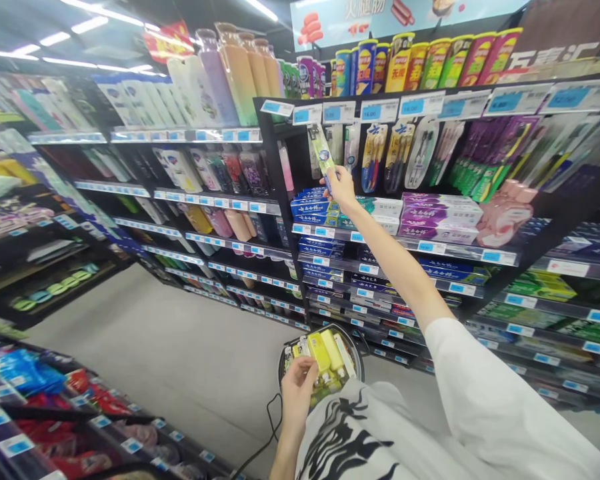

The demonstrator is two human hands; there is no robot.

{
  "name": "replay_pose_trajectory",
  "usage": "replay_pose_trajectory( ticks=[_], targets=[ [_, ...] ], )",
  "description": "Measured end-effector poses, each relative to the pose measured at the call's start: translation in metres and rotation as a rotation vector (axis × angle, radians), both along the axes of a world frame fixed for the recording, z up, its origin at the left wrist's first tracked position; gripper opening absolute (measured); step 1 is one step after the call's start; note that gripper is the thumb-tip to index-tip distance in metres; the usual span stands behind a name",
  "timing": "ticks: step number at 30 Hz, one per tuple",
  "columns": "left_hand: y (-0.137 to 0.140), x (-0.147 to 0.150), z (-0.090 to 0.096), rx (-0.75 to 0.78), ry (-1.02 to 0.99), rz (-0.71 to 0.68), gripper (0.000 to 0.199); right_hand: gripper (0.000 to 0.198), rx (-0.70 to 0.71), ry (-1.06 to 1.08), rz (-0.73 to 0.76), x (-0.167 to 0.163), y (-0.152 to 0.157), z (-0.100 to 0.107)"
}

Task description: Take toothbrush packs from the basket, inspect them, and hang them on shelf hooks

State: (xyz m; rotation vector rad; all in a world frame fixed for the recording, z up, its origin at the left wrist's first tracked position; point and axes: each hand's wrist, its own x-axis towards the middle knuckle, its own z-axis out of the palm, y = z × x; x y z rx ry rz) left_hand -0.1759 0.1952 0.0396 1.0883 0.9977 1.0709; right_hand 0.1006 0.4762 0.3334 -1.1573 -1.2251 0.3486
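My right hand (pixel 339 183) reaches up to the toothbrush hooks and is closed on the lower end of a packaged toothbrush (pixel 323 148) in a clear and green pack. The pack stands upright, tilted slightly, near the price tags; I cannot tell whether it is off its hook. Low in front of my body, my left hand (pixel 300 379) is over the left side of a dark-rimmed basket (pixel 359 353). Its fingers are curled in with the thumb against them; what they hold, if anything, is hidden. Yellow bottles (pixel 320 351) lie in the basket beside the fingers.
More toothbrush packs (pixel 374 157) hang to the right, with toothpaste boxes (pixel 440 215) stacked below. Chip cans (pixel 400 61) line the top shelf. Bottle shelves (pixel 220 207) run left. A snack rack (pixel 55 413) stands at lower left, and a black cord (pixel 270 427) hangs near the basket.
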Motion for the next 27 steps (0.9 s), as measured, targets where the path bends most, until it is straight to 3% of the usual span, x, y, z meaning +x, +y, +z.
replay_pose_trajectory(
  ticks=[6,12,18,27],
  targets=[
    [0.002,0.0,-0.011,0.005,-0.016,0.031,0.041,0.055,0.02,0.055,-0.011,-0.002,0.003,-0.006],
    [0.002,-0.003,-0.005,0.001,-0.008,-0.004,0.038,0.056,-0.01,0.06,-0.01,0.003,0.002,-0.009],
    [0.001,-0.004,-0.004,0.005,0.004,0.007,0.038,0.044,-0.034,0.112,-0.071,-0.003,0.008,-0.007],
    [-0.001,0.004,-0.003,-0.008,0.076,0.015,0.04,0.043,-0.074,0.274,-0.165,0.014,0.082,-0.01]
  ],
)
